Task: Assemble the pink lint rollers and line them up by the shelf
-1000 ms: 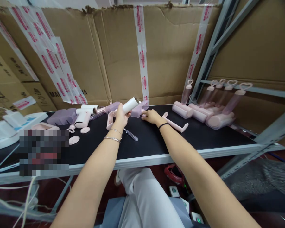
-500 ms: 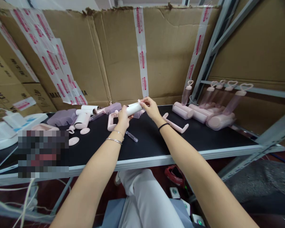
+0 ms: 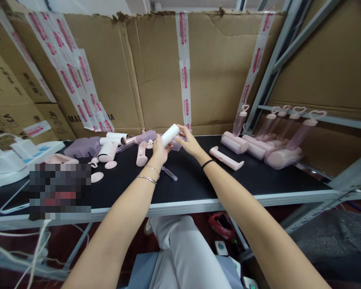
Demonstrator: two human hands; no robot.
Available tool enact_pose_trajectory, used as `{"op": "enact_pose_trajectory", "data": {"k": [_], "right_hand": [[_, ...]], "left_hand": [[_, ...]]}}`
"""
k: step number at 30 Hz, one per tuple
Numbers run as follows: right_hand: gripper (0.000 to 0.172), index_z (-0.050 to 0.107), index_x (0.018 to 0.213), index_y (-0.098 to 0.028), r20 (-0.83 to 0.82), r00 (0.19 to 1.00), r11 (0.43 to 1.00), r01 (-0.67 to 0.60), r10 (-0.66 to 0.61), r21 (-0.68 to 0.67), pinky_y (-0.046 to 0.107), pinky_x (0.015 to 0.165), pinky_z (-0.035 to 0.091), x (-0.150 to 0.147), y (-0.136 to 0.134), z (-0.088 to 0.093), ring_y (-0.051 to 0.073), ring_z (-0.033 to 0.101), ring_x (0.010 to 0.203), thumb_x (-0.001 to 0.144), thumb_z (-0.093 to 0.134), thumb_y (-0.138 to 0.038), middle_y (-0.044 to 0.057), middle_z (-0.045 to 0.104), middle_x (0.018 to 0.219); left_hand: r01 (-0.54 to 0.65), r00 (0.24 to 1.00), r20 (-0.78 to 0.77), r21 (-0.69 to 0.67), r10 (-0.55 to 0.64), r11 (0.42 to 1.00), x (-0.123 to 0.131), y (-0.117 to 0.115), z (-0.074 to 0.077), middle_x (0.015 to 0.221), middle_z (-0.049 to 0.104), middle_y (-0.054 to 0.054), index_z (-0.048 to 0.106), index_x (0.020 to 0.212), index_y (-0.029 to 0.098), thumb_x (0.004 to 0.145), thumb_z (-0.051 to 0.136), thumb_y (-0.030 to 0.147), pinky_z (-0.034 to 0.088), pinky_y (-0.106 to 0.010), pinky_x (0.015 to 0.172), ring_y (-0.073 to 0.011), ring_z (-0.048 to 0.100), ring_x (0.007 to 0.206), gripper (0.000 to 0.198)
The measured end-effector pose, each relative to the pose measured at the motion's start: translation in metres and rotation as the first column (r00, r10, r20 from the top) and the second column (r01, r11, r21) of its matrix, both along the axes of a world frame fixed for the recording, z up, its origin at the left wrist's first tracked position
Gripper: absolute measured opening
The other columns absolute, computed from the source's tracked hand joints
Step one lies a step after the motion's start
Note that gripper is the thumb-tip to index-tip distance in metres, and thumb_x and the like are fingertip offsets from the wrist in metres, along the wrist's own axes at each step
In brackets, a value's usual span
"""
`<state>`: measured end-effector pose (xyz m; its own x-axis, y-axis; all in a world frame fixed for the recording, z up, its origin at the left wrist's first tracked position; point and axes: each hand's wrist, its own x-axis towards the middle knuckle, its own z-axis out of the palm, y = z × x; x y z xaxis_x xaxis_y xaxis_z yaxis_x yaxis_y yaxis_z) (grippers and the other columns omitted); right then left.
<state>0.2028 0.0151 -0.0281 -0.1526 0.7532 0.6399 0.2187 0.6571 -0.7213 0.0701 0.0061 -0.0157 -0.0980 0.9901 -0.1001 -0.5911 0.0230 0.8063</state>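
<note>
A plain white tube [image 3: 170,135] is held up at a slant over the black table mat. My left hand [image 3: 159,150] wraps round its lower end. At the upper end, my right hand [image 3: 189,141] has its fingers closed against the tube; whether a small part is between them is hidden. Beneath my left hand lies a small clear-handled tool [image 3: 170,174]. A curved pink piece [image 3: 141,155] rests just left of that hand, and a long pink bracket [image 3: 227,159] lies to the right of my right forearm.
Pink cylindrical units with heart-topped clear tubes [image 3: 276,148] stand at the right by the metal rack [image 3: 267,72]. At left are white and pink casings [image 3: 107,151], purple blocks [image 3: 82,147], pink discs [image 3: 97,177] and a power strip [image 3: 45,154]. Cardboard [image 3: 156,76] walls the back.
The tube has tipped up more steeply, its right end rising. My right fingers have shifted round its end, where a small pink bit showed before. The view has shifted slightly.
</note>
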Motion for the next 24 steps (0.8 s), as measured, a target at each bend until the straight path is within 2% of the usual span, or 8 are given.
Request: {"op": "enact_pose_trajectory", "data": {"k": [3, 7, 12, 14, 17, 20, 22, 24], "right_hand": [[0.058, 0.024, 0.134, -0.025, -0.107, 0.990, 0.988, 0.076, -0.090, -0.132, 0.034, 0.086, 0.054, 0.002, 0.000, 0.005, 0.021, 0.058, 0.115, 0.086, 0.051, -0.043, 0.014, 0.048, 0.138], [0.051, 0.025, 0.130, -0.025, -0.191, 0.951, 0.969, 0.234, -0.245, -0.077, 0.031, 0.080, 0.052, 0.016, 0.000, 0.010, 0.019, 0.060, 0.100, 0.087, 0.047, -0.041, 0.010, 0.056, 0.120], [0.030, 0.050, 0.105, -0.022, 0.077, 0.984, 0.984, 0.156, -0.162, 0.086, 0.034, 0.082, 0.047, 0.018, -0.004, 0.007, 0.018, 0.059, 0.084, 0.082, 0.053, -0.042, 0.003, 0.062, 0.096], [0.023, 0.053, 0.091, -0.021, 0.171, 0.973, 0.983, 0.138, -0.157, 0.119, 0.035, 0.083, 0.046, 0.014, -0.007, 0.007, 0.019, 0.058, 0.084, 0.086, 0.047, -0.043, 0.004, 0.062, 0.091], [0.027, 0.054, 0.085, -0.020, 0.157, 0.943, 0.942, 0.256, -0.293, 0.219, 0.035, 0.087, 0.046, 0.012, -0.013, 0.016, 0.020, 0.058, 0.089, 0.091, 0.037, -0.039, 0.007, 0.061, 0.090], [0.028, 0.057, 0.099, -0.016, 0.191, 0.808, 0.823, 0.506, -0.557, 0.258, 0.035, 0.092, 0.046, 0.019, -0.027, 0.031, 0.021, 0.059, 0.099, 0.095, 0.033, -0.030, 0.013, 0.062, 0.105], [0.028, 0.057, 0.110, -0.012, 0.369, 0.611, 0.703, 0.678, -0.701, 0.214, 0.040, 0.092, 0.046, 0.027, -0.042, 0.037, 0.026, 0.060, 0.107, 0.094, 0.038, -0.026, 0.019, 0.061, 0.114], [0.033, 0.057, 0.116, -0.009, 0.653, 0.394, 0.605, 0.786, -0.647, 0.125, 0.046, 0.091, 0.047, 0.038, -0.058, 0.036, 0.034, 0.059, 0.113, 0.090, 0.052, -0.028, 0.024, 0.061, 0.118]], "left_hand": [[0.096, 0.958, -0.283, 0.167, -0.045, 0.981, 0.009, -0.005, -0.005, 0.089, 0.067, -0.008, 0.059, 0.108, 0.017, 0.095, 0.046, 0.046, 0.050, -0.024, 0.061, -0.0138, 0.063, 0.067, 0.035], [0.335, 0.748, -0.663, 0.336, -0.031, 0.880, 0.019, -0.004, -0.016, 0.122, 0.064, -0.014, 0.053, 0.128, 0.017, 0.084, 0.067, 0.034, 0.048, -0.033, 0.095, -0.0218, 0.063, 0.107, 0.049], [0.416, 0.641, -0.754, 0.502, 0.148, 0.758, 0.010, 0.003, -0.021, 0.149, 0.042, -0.021, 0.014, 0.153, 0.018, 0.078, 0.071, 0.024, 0.039, -0.045, 0.109, -0.0264, 0.052, 0.127, 0.094], [0.449, 0.600, -0.769, 0.550, 0.219, 0.704, 0.006, 0.003, -0.022, 0.146, 0.045, -0.020, 0.020, 0.151, 0.018, 0.078, 0.070, 0.022, 0.037, -0.046, 0.110, -0.0270, 0.052, 0.127, 0.089], [0.492, 0.543, -0.803, 0.540, 0.244, 0.683, 0.005, 0.001, -0.022, 0.142, 0.050, -0.018, 0.034, 0.145, 0.017, 0.077, 0.068, 0.019, 0.040, -0.045, 0.107, -0.0285, 0.054, 0.124, 0.075], [0.483, 0.489, -0.834, 0.503, 0.255, 0.717, 0.006, -0.003, -0.021, 0.137, 0.056, -0.015, 0.038, 0.142, 0.019, 0.077, 0.066, 0.019, 0.043, -0.044, 0.104, -0.0279, 0.059, 0.117, 0.070], [0.479, 0.452, -0.856, 0.471, 0.252, 0.740, 0.006, -0.006, -0.019, 0.132, 0.059, -0.013, 0.037, 0.143, 0.021, 0.079, 0.065, 0.022, 0.044, -0.045, 0.103, -0.0274, 0.062, 0.112, 0.070], [0.481, 0.424, -0.873, 0.444, 0.242, 0.756, 0.006, -0.008, -0.018, 0.130, 0.061, -0.012, 0.036, 0.144, 0.022, 0.079, 0.065, 0.024, 0.044, -0.046, 0.102, -0.0272, 0.063, 0.109, 0.070]]}}
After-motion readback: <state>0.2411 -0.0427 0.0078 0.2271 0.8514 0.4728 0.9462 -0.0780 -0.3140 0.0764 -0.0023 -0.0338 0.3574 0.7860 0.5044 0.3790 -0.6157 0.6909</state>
